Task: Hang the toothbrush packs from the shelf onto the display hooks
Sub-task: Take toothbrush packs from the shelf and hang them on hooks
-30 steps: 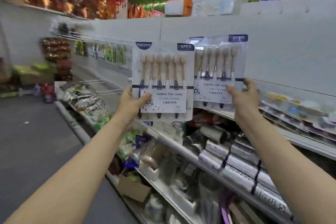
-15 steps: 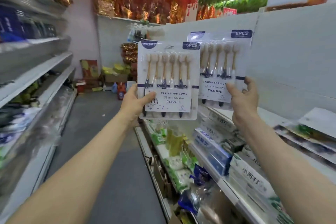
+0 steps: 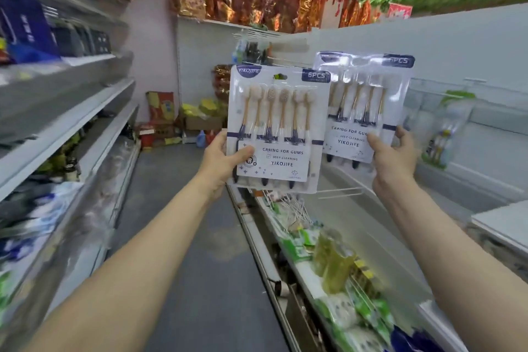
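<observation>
We hold both arms stretched forward and up, the left forearm (image 3: 128,266) and the right forearm (image 3: 463,254) bare and rising from the bottom corners. Our left hand (image 3: 224,164) pinches the lower left edge of a toothbrush pack (image 3: 278,128), thumb across its front and fingers behind. Our right hand (image 3: 395,164) grips the lower right edge of a second pack (image 3: 363,106), thumb in front, fingers curled round the edge. The hands are apart and roughly level.
</observation>
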